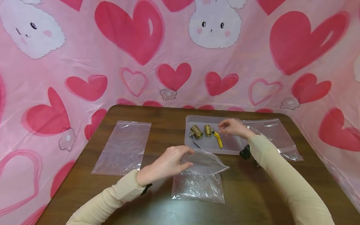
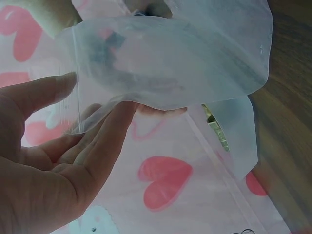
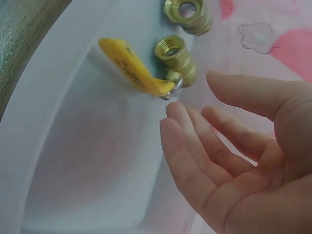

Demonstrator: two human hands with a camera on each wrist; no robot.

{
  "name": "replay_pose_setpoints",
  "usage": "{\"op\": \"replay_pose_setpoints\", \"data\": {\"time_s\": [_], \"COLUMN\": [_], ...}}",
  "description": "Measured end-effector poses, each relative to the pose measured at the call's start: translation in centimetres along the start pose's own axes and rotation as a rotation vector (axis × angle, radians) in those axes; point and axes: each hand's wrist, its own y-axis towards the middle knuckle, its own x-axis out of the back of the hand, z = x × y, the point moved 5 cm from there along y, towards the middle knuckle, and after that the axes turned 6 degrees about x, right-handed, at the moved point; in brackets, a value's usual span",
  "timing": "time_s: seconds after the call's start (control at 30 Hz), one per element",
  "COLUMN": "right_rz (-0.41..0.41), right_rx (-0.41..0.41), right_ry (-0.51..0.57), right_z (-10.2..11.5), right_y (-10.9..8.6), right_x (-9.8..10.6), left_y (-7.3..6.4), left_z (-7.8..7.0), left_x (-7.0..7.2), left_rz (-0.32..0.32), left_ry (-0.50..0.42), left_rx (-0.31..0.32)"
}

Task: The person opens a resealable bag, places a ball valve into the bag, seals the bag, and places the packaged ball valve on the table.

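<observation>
My left hand (image 1: 171,161) holds a clear zip bag (image 1: 198,187) by the left side of its mouth, thumb and fingers spread around the rim. The bag's mouth gapes, and its lower part lies on the table. In the left wrist view, the bag's clear film (image 2: 170,63) stretches away from the thumb. My right hand (image 1: 234,127) reaches over a grey tray (image 1: 211,152), fingers loosely bent and holding nothing. Just beside its fingertips lies a brass ball valve with a yellow lever (image 3: 129,66). A larger brass ball valve (image 1: 197,132) with a metal lever lies to its left.
A flat clear zip bag (image 1: 123,147) lies on the left of the brown wooden table (image 1: 135,206). Another clear bag (image 1: 272,134) lies at the right, partly behind the right forearm. A pink curtain (image 1: 180,50) with hearts hangs behind the table.
</observation>
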Motion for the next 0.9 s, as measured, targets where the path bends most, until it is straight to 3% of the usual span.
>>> {"op": "replay_pose_setpoints", "data": {"time_s": [0.3, 0.5, 0.9], "right_rz": [0.061, 0.053, 0.028], "right_rx": [-0.027, -0.067, -0.097], "right_ry": [-0.013, -0.008, -0.144], "right_z": [-0.8, -1.1, -0.8], "right_y": [1.5, 2.1, 2.8], "right_x": [-1.3, -1.6, -2.1], "left_y": [0.1, 0.2, 0.1], "left_z": [0.1, 0.2, 0.3], "left_x": [-0.3, -0.3, -0.5], "left_rz": [0.0, -0.003, 0.004], "left_ry": [-0.008, 0.003, 0.011], "left_rx": [-0.005, -0.015, -0.009]}}
